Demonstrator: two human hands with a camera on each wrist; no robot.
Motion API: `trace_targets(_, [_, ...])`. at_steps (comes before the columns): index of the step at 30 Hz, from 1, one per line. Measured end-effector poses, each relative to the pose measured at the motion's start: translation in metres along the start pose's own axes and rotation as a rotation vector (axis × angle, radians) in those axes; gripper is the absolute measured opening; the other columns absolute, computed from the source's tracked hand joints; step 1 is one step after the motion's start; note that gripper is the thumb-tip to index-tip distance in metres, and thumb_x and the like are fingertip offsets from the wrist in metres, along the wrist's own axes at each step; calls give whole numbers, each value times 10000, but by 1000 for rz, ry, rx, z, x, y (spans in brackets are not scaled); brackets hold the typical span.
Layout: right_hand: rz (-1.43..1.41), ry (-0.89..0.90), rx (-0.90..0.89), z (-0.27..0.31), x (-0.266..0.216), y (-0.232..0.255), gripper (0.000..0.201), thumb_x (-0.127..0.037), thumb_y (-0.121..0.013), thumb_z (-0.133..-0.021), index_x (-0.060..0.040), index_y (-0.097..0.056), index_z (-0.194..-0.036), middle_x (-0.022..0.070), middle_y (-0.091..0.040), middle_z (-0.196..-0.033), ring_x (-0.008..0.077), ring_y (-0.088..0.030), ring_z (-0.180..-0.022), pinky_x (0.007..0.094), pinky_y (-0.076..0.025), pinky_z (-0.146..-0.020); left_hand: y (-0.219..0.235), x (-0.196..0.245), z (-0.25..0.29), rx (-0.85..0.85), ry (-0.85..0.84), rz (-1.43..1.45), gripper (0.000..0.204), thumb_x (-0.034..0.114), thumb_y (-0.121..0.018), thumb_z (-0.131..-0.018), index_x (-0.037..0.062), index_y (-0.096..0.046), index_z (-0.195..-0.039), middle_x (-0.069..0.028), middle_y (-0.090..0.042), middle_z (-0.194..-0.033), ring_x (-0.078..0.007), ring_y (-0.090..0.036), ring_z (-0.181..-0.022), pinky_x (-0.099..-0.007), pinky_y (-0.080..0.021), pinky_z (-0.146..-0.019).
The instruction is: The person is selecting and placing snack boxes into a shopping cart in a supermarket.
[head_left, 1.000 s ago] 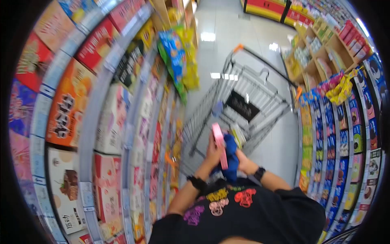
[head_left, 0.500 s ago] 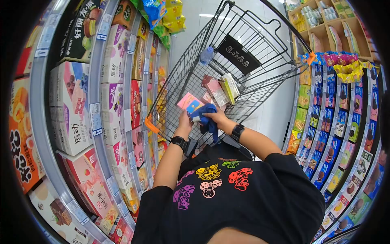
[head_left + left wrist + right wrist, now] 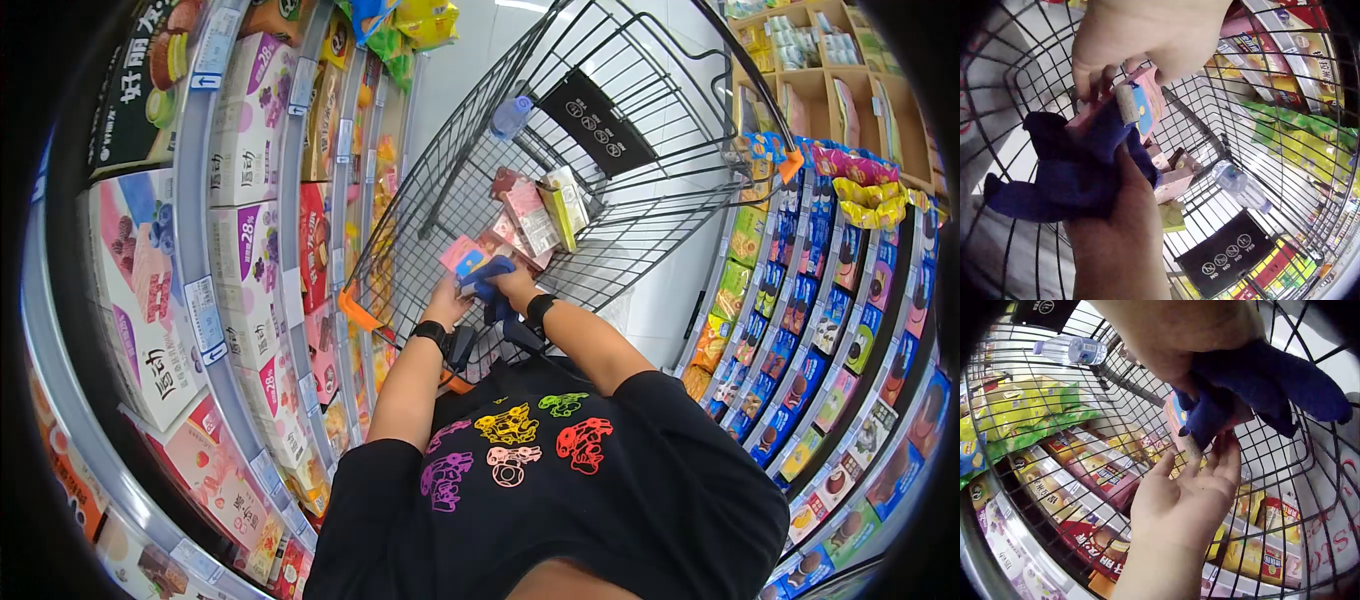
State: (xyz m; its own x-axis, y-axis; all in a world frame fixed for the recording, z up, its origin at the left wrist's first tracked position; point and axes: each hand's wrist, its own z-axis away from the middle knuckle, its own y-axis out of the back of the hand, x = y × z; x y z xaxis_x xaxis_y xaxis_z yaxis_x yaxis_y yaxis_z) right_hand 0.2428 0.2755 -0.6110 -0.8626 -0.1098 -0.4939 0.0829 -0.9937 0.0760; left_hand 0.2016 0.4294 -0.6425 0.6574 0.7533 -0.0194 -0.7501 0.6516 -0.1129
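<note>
A pink box (image 3: 460, 251) with a blue and yellow picture is held low over the cart, partly covered by a dark blue cloth piece (image 3: 494, 275). The cloth has several rounded, finger-like ends and one pale tip (image 3: 1127, 104). My right hand (image 3: 518, 290) grips the cloth against the box, its thumb over the fabric. On the other side is my left hand (image 3: 444, 304). Its palm (image 3: 1182, 503) faces up in the right wrist view, with the thumb held apart. Its fingertips touch the box's lower edge and lie close to the pale tip.
The black wire cart (image 3: 432, 165) carries several small boxes (image 3: 532, 218) and a plastic bottle (image 3: 511, 117). A black sign (image 3: 597, 123) hangs on its far side. Snack shelves (image 3: 243, 225) stand close on the left, with biscuit shelves (image 3: 800, 330) on the right.
The view has tipped down, bringing the cart nearer. The pink box, first upright on edge before my body, now lies flatter over the basket. The blue cloth remains in my right hand.
</note>
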Motion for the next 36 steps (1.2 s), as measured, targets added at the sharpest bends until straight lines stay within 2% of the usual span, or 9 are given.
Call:
trace_targets(7, [-130,-148,-57,-40,42,8,484,59,-674,-635,17,-538,-1097,142,-616,-955,251,-622,-818,352,-525,-701,0,-8,-10,-175,1,-30,342,402,-397,-929,126,-545,-1066,-65,-635,-975,-218,-594,-837,-347,-437,-770])
trace_targets(17, [64,-95,-24,-71,70,13,448,110,-623,-650,19,-547,-1081,138,-618,-944,271,-642,-797,371,-549,-639,-15,-15,-12,-80,18,-80,288,374,-454,-918,151,-554,-1069,0,-644,-945,-164,-627,-756,-302,-510,-587])
trace_targets(20, [88,-246,-20,-65,57,13,339,23,-648,-701,43,-594,-1035,149,-645,-937,247,-639,-772,336,-522,-665,-15,-16,-4,-187,-47,-195,307,382,-446,-917,154,-543,-1099,1,-636,-991,-162,-609,-852,-333,-489,-709])
trace_targets(24, [-196,-337,-398,-58,51,38,252,-48,-515,-776,3,-578,-1015,137,-622,-914,265,-628,-830,377,-514,-784,-9,-2,12,-191,67,-265,380,411,-428,-908,141,-522,-1158,-29,-556,-1205,-187,-482,-1120,-403,-281,-986])
trace_targets(28, [-160,-469,-232,-58,37,35,204,70,-550,-773,48,-615,-965,151,-639,-903,274,-650,-750,424,-543,-608,4,7,14,-110,-7,-261,409,398,-437,-902,106,-496,-1183,-55,-522,-1251,-212,-479,-1137,-394,-284,-993])
trace_targets(31, [24,-268,-258,-40,23,33,246,81,-548,-757,48,-595,-997,151,-636,-899,284,-650,-743,429,-542,-604,4,14,41,-158,-122,-350,442,388,-449,-892,88,-472,-1217,-69,-512,-1265,-223,-472,-1163,-401,-290,-995])
trace_targets(33, [454,82,-213,-20,8,31,445,-94,-704,-688,26,-551,-1089,169,-637,-977,296,-644,-879,393,-533,-713,12,16,33,-237,-221,-568,481,383,-454,-886,87,-446,-1264,-65,-511,-1273,-227,-471,-1177,-421,-324,-977])
trace_targets(35, [741,358,-169,-31,24,31,569,-241,-767,-635,1,-550,-1102,197,-629,-1026,311,-624,-956,376,-497,-816,4,21,77,-169,-481,-974,439,349,-476,-860,76,-509,-1203,-108,-574,-1187,-237,-518,-1132,-425,-415,-877])
trace_targets(36, [746,335,-256,17,-16,29,654,-334,-767,-625,-14,-523,-1141,216,-619,-1047,340,-609,-977,383,-463,-871,0,23,115,-117,-626,-1209,416,344,-481,-855,68,-536,-1162,-121,-597,-1139,-245,-545,-1088,-420,-435,-838])
